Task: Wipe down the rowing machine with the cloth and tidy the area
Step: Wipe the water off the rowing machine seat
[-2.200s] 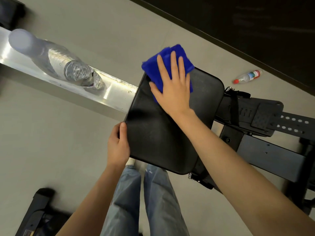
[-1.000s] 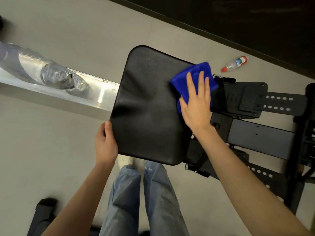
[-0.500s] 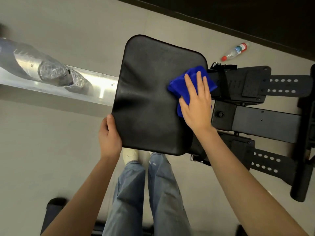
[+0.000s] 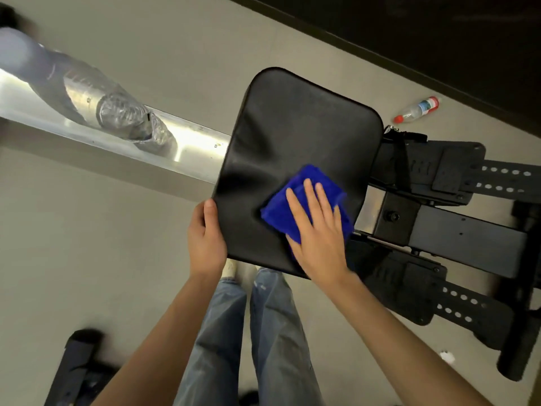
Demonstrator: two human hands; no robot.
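Your right hand [image 4: 319, 230] lies flat, fingers spread, pressing the blue cloth [image 4: 304, 200] onto the near right part of the black padded seat [image 4: 295, 136] of the rowing machine. Your left hand [image 4: 206, 238] grips the seat's near left edge, thumb on top and fingers curled under out of sight. The seat sits on a shiny metal rail [image 4: 187, 142] running off to the left, where a clear plastic bottle [image 4: 117, 112] lies on it, blurred. To the right are the black footrests [image 4: 433, 168] with perforated straps. The floor [image 4: 87, 244] is plain grey and meets a dark wall at the top; a small red-capped bottle [image 4: 417, 109] lies near that wall.
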